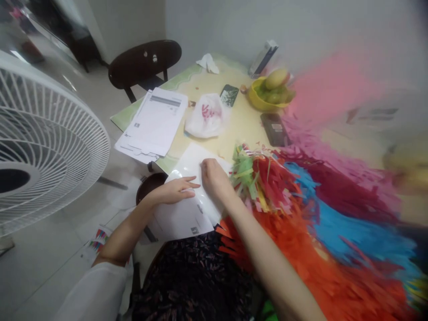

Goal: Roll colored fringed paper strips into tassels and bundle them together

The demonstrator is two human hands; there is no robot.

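A glossy white sheet (190, 161) lies at the near edge of the table. My left hand (177, 189) rests on it, palm down with fingers stretched apart. Close beside it, my right hand (214, 176) is closed, fingertips pinched at the sheet's surface; what they hold, if anything, is hidden. A printed white paper (182, 220) with grey blocks reaches over the table edge toward my lap, partly under the glossy sheet. Right of my right hand lies a bunch of green and red paper strips (257, 178).
A stack of printed papers (160, 111), a white plastic bag (207, 117), a phone (229, 95) and a yellow fruit bowl (264, 102) stand on the table (187, 84). Orange fringed paper (284, 249) and blue fringe (354, 232) fill the right. A large fan (50, 142) is close at left.
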